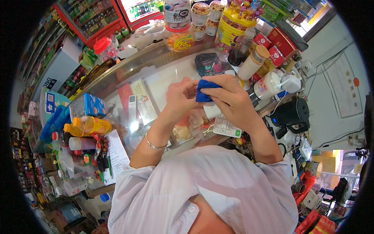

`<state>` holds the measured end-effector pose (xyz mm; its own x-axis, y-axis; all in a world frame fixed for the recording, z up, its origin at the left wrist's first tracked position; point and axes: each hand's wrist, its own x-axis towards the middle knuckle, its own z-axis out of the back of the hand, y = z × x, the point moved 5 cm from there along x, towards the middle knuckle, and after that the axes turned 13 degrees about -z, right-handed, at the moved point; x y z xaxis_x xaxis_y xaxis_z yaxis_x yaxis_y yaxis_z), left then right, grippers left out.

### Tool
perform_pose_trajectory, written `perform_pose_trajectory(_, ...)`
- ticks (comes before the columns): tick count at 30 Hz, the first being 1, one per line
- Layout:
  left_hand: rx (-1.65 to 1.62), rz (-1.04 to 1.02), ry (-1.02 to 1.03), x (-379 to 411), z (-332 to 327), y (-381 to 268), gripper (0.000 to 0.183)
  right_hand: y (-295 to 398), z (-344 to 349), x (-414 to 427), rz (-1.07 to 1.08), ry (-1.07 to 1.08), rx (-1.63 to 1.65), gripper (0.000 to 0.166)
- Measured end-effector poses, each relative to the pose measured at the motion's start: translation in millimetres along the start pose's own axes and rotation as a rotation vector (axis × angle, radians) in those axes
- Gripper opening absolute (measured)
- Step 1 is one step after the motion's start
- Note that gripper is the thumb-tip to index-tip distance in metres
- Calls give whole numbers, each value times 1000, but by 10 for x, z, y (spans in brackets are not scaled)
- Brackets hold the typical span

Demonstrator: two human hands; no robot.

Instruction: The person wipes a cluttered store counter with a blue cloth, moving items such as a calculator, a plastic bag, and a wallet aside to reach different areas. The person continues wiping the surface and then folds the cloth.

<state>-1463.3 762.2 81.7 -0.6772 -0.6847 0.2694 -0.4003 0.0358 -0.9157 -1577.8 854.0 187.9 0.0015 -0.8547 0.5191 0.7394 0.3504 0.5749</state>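
A folded blue cloth (203, 93) is held up over the glass-topped counter (163, 68). My right hand (233, 98) grips it from the right, with fingers spread across it. From the other side, the thumb and index finger of my left hand (182, 95) pinch its left edge. Whether something small is wrapped inside the cloth cannot be made out. Pinkish plastic (172, 89) shows behind my left hand. Below my right hand lies a white calculator (226, 127), partly covered by it. A dark pouch (209, 64) lies beyond my hands.
To the left are a white remote control (132, 102), drink bottles (96, 125), a blue box (95, 105) and a written sheet (117, 152) with a green pen (110, 166). Snack tubs (178, 38) line the far edge. A cork-topped bottle (253, 63) and black kettle (290, 115) stand right.
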Motion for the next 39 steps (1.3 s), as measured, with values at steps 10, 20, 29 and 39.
perform_pose_trajectory(10,-190,75,-133,21,18,-119,40,-202,407,-164,-249,-268,38,22)
perform_pose_trajectory(20,397,-242,71,-5,-241,-317,62,-763,-64,71,-452,15,195,18)
perform_pose_trajectory(29,544,-329,61,9,-293,-254,84,-1029,-114,-164,-658,257,449,26)
perform_pose_trajectory(39,633,-163,-151,101,189,97,55,-2253,-480,-248,-680,139,-452,47)
